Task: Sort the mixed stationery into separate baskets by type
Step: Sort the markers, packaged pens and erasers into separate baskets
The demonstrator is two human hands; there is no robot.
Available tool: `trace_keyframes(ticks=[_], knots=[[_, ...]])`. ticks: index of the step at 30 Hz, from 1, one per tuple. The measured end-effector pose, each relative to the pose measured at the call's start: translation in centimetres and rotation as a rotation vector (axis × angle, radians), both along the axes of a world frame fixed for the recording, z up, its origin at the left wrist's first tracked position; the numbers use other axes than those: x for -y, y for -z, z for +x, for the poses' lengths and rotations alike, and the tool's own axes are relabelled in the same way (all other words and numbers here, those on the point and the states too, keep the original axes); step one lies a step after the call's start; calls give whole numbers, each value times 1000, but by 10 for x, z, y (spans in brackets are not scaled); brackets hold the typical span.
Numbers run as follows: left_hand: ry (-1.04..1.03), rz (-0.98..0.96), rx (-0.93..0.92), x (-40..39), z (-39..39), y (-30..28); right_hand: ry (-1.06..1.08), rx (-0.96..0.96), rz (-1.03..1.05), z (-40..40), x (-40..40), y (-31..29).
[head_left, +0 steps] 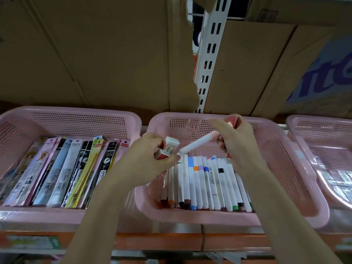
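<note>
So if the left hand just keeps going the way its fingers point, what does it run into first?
Probably the white marker held slanted between both hands: the left hand, gripping two erasers, points right and away, with that marker's near end at its fingertips. Beyond lies the right hand. Depth is uncertain.

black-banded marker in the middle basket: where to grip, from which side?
Judging by its pose, grip the black-banded marker at its upper barrel, near the band, coming straight down from above. It lies flat in a tight row of markers in the middle basket, so its sides are blocked. Pinch along its length or tip its far end up first.
</note>
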State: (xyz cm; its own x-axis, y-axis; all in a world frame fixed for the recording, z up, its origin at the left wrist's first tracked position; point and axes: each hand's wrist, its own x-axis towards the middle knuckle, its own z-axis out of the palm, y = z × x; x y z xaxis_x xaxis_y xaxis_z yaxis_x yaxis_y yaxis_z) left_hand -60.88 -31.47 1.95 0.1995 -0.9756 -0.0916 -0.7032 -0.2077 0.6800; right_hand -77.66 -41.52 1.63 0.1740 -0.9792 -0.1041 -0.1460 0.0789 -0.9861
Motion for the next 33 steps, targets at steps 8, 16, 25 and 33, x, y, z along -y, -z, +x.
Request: trace_keyframes(ticks=[8, 16, 25, 33], knots=[[-150, -97, 31, -6, 12, -3, -593, -661, 283, 12, 10, -1], [-150, -40, 40, -10, 10, 3, -330, -953, -58, 33, 0, 40], [-249, -80, -69, -10, 14, 5, -536, -1080, -128, 21, 3, 32], [-225, -62, -60, -18, 17, 5, -515, -1127, -4, 36, -6, 44]])
